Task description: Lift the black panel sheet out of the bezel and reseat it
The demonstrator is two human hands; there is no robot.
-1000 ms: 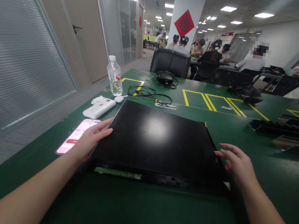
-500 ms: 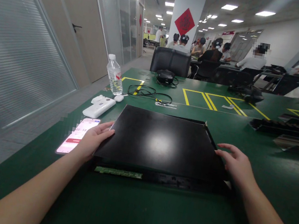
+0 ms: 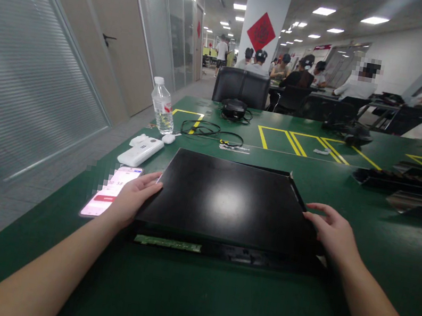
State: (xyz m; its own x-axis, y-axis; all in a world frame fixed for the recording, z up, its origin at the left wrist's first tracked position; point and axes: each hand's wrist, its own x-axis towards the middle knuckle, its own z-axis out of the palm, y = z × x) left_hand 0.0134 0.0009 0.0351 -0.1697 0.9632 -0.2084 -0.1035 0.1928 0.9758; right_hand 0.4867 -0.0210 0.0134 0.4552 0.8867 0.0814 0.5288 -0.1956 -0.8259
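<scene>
A glossy black display panel [image 3: 205, 195] lies before me over a dark tray-like frame, with a bright reflection on its face. Along the frame's near side shows a green circuit board strip [image 3: 167, 243]. My left hand [image 3: 138, 194] is closed on the panel's left edge, thumb on top and fingers at the side. At the right edge, my right hand [image 3: 331, 226] pinches the panel between thumb and fingers. Part of the frame's raised rim [image 3: 297, 191] sticks out past the panel at the far right.
Left of the panel lie a lit phone [image 3: 107, 194] and a white device [image 3: 141, 152]; a water bottle [image 3: 162, 107] stands behind them. Black cable [image 3: 205, 129] coils across the green table [image 3: 195, 301]. Dark metal strips [image 3: 413, 183] lie at right. Several people sit beyond.
The panel's near left corner has shifted slightly to the right, with both hands still at its edges. In the far background, a standing person has moved a little.
</scene>
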